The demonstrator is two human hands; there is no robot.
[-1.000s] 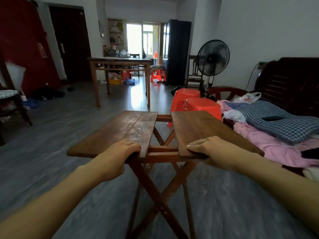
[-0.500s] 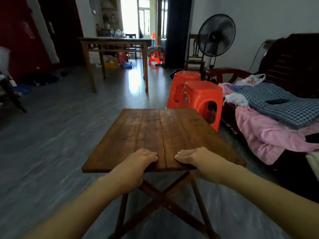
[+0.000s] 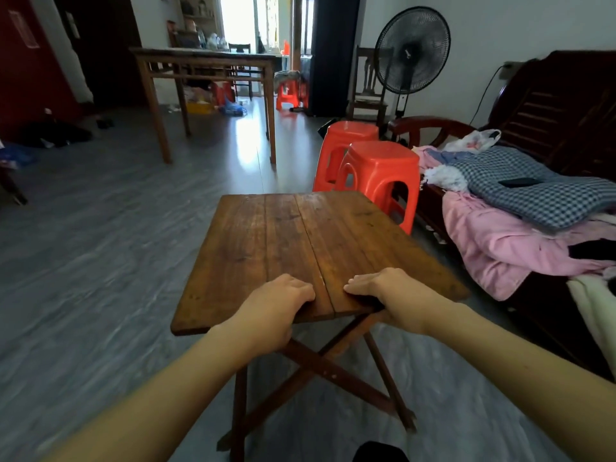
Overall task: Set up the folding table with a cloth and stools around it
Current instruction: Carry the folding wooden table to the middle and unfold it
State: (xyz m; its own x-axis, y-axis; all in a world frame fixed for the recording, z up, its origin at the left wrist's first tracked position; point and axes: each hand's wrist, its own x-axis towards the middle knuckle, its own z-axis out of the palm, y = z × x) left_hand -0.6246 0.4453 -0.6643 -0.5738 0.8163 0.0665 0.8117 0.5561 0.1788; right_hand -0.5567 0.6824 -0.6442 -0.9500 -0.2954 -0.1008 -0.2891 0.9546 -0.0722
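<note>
Folding table: the folding table (image 3: 320, 255) stands on its crossed legs (image 3: 320, 371), both halves of the top lying flat and meeting along a seam that runs away from the grip.
Left grip: the left hand (image 3: 276, 308) curls over the near edge just left of the seam, fingers on top, thumb hidden below.
Right grip: the right hand (image 3: 383, 295) holds the near edge just right of the seam, fingers bent over the wood; whether the thumb presses from below I cannot tell.
Step in hand: judging by the flat top, the unfolding looks done or nearly so, and the hands seem to be settling or checking it.
Handling: solid worn boards, stiff and probably fairly heavy; the dry wood should not slip. The seam and the leg joints could pinch fingers, so the outer edges, away from the seam on either side of the grip, are the safer hold for shifting it.
Stools: two red plastic stools (image 3: 380, 181) stand beyond the far right corner of the surface, one behind the other; likely light, easy to lift by the seat rim.
Cloth: a checked cloth (image 3: 533, 191) lies on a heap of pink bedding (image 3: 500, 248) on the wooden sofa (image 3: 566, 105), to the right of the grip; soft and limp, best taken by two corners. Whether it is the one meant I cannot say.
Left to do: cloth and stools not yet placed.
</note>
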